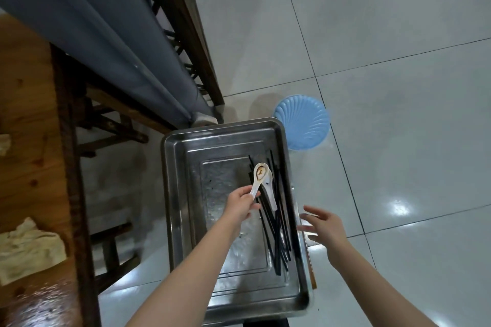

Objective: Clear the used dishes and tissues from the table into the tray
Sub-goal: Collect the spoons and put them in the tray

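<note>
Ok, we've got L hand (240, 203) pinching the spoon (258, 178) by its handle over the tray (175, 194) near its right edge, bowl pointing away, long axis roughly parallel w/ chopsticks (276, 228) below; R hand (322, 223) spread, empty.

Person, seen from a head-worn camera: two forearms and two hands in view, entering from the lower edge. Left hand (240, 203) bare, no glove, no ring or band visible on the fingers that show. Right hand (325, 227) likewise bare, no ring visible. Both forearms uncovered along all that shows, up to the frame's lower edge; no sleeve, cuff, watch or bracelet appears on either wrist. Fingernails too small and blurred to describe. No other part of the body or clothing shows clearly.
</note>
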